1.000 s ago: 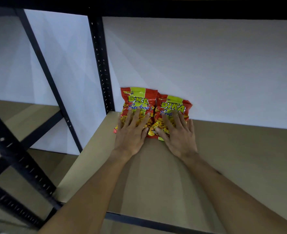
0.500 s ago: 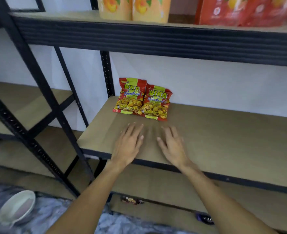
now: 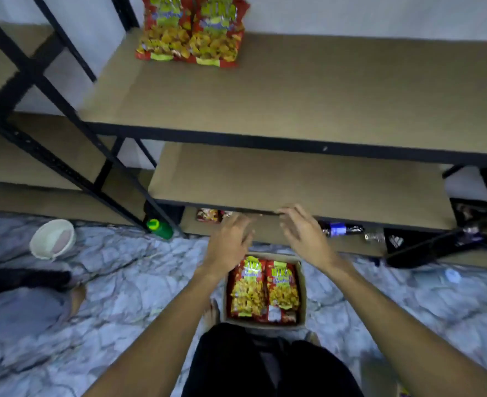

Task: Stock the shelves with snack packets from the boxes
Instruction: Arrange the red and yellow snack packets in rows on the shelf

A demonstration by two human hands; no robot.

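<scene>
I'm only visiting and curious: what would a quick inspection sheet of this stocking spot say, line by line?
Surface: tan upper shelf and lower shelf on a black metal frame, both mostly bare.
Job's things: two shelved packets at the back left of the upper shelf; open cardboard box on the floor, with boxed packets lying flat inside.
Clutter: white bowl, green bottle and dark bottle low down by the rack.
Grippers: left hand and right hand both open and empty, held above the box.
Cables: nothing seen.
Surroundings: marble-patterned floor; pale wall behind the rack.
</scene>
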